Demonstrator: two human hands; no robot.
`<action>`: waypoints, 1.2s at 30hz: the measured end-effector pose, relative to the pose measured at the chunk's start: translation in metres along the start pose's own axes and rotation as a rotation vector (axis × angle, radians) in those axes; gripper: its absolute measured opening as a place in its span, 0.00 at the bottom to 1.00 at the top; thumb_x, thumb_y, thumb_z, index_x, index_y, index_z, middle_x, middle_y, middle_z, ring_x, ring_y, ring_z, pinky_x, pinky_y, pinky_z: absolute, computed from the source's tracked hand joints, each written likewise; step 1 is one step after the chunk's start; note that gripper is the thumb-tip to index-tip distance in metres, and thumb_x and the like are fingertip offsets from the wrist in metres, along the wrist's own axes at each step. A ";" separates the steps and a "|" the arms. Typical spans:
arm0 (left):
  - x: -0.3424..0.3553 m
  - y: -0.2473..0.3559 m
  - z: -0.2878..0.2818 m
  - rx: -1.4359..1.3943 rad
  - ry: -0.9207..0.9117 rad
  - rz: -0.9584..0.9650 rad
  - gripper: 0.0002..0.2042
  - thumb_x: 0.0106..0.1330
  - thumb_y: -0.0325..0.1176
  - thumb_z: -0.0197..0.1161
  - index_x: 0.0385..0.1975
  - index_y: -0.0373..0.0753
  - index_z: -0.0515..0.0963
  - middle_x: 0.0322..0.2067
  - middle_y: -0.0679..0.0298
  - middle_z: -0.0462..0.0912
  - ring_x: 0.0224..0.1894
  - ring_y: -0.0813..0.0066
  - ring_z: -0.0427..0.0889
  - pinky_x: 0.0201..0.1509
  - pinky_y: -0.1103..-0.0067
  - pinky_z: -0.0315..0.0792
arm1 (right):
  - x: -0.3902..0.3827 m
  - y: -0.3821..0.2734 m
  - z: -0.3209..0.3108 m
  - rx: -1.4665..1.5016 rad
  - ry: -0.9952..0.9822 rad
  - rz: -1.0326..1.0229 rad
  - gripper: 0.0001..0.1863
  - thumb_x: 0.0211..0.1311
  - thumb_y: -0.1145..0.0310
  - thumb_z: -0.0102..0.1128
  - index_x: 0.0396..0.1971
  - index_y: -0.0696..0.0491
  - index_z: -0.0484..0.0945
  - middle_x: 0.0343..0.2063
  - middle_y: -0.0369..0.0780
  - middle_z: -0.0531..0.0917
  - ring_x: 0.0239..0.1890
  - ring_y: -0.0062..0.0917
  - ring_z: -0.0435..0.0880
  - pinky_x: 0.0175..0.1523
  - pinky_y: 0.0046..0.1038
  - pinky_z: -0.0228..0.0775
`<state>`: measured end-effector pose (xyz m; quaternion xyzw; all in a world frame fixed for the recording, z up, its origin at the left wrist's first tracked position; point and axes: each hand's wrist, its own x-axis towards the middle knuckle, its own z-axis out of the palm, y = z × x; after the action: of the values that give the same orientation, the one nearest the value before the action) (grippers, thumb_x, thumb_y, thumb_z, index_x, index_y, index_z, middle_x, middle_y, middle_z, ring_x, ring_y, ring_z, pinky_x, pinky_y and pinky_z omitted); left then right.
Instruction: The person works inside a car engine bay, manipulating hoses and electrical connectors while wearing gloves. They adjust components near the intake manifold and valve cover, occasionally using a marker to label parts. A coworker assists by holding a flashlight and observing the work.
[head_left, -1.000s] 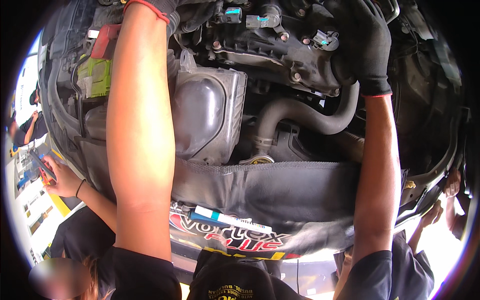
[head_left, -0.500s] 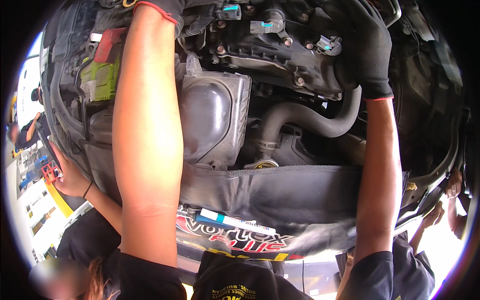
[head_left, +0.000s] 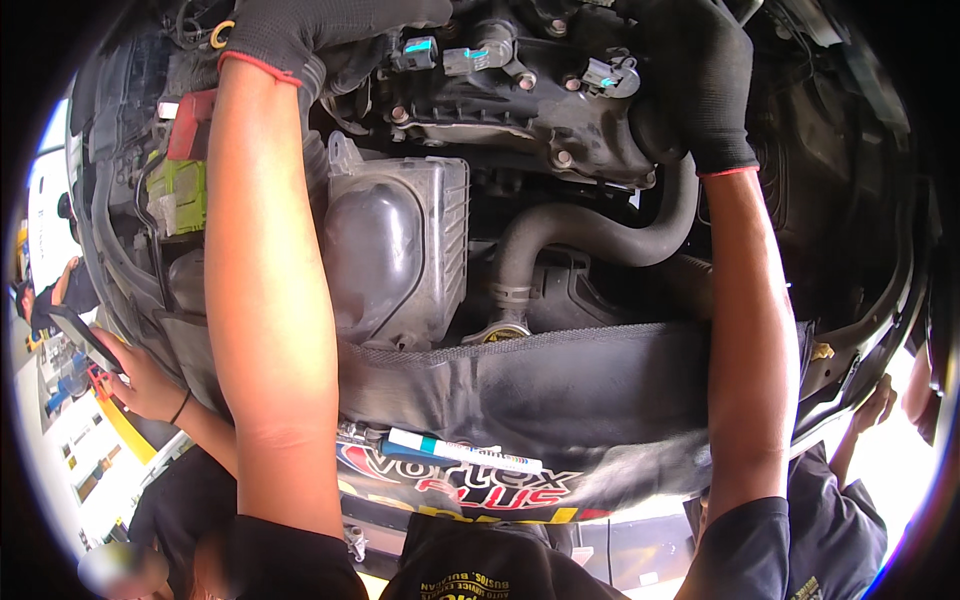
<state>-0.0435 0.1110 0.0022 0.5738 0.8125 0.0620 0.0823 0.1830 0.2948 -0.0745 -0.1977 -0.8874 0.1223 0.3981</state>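
Note:
Both of my arms reach over a car's engine bay, in black gloves with red cuff edging. My left hand (head_left: 310, 35) is at the top edge, over the far left of the engine, next to the grey connectors (head_left: 420, 53) with blue-green marks. One digit points right; the other fingers are cut off or hidden. My right hand (head_left: 700, 85) rests at the right end of the black engine cover (head_left: 480, 115), beside a marked connector (head_left: 605, 76) and above a thick curved hose (head_left: 640, 245). Its fingers are lost against dark parts, so what it grips cannot be made out.
A black air filter box (head_left: 385, 250) sits between my arms, left of a radiator cap (head_left: 500, 332). A printed fender cover (head_left: 520, 390) drapes the front edge, with a white marker (head_left: 465, 450) on it. At left, another person's hand (head_left: 145, 375) holds a dark flat device; more people stand at right.
The view has shifted, so the engine and my arms appear further left. More of my left glove now shows at the top. My right hand stays by the same end of the engine cover.

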 end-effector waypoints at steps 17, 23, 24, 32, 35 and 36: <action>-0.006 0.007 0.004 -0.039 -0.067 -0.036 0.31 0.64 0.48 0.71 0.65 0.37 0.79 0.58 0.46 0.85 0.59 0.49 0.87 0.66 0.61 0.79 | -0.006 0.016 -0.004 0.207 -0.219 0.020 0.12 0.71 0.61 0.64 0.45 0.51 0.89 0.36 0.48 0.89 0.43 0.48 0.89 0.46 0.43 0.80; -0.001 -0.006 -0.003 -0.216 -0.161 0.051 0.32 0.69 0.55 0.68 0.64 0.35 0.79 0.56 0.42 0.85 0.60 0.47 0.86 0.65 0.60 0.78 | -0.004 0.004 -0.009 0.122 -0.310 0.118 0.14 0.72 0.58 0.63 0.47 0.49 0.89 0.35 0.47 0.90 0.41 0.49 0.89 0.46 0.45 0.80; -0.002 -0.001 -0.013 -0.228 -0.200 0.018 0.33 0.72 0.56 0.66 0.67 0.35 0.76 0.59 0.40 0.84 0.61 0.46 0.84 0.66 0.59 0.77 | -0.003 0.005 -0.008 0.141 -0.287 0.117 0.14 0.73 0.57 0.62 0.46 0.49 0.89 0.34 0.47 0.89 0.41 0.49 0.89 0.45 0.45 0.80; 0.005 -0.050 0.007 -0.023 -0.086 0.125 0.24 0.79 0.42 0.54 0.72 0.42 0.74 0.63 0.46 0.83 0.64 0.45 0.83 0.69 0.60 0.76 | -0.006 0.004 -0.002 0.094 -0.201 0.049 0.12 0.74 0.59 0.65 0.42 0.52 0.89 0.34 0.46 0.89 0.40 0.48 0.89 0.45 0.44 0.79; 0.006 -0.042 0.008 -0.018 -0.044 0.146 0.24 0.80 0.43 0.53 0.71 0.41 0.75 0.64 0.46 0.83 0.66 0.47 0.82 0.70 0.61 0.76 | -0.005 0.028 0.004 -0.062 0.012 -0.038 0.14 0.75 0.58 0.66 0.44 0.54 0.88 0.36 0.44 0.89 0.37 0.44 0.86 0.45 0.35 0.77; 0.006 -0.040 0.004 -0.032 -0.039 0.139 0.24 0.80 0.43 0.54 0.71 0.41 0.75 0.64 0.46 0.83 0.66 0.47 0.82 0.70 0.61 0.76 | -0.002 0.025 0.006 -0.140 0.130 -0.075 0.14 0.74 0.59 0.66 0.44 0.54 0.88 0.38 0.43 0.89 0.40 0.43 0.86 0.48 0.35 0.77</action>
<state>-0.0815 0.1038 -0.0102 0.6287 0.7677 0.0695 0.1030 0.1866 0.3161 -0.0891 -0.1993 -0.8728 0.0321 0.4443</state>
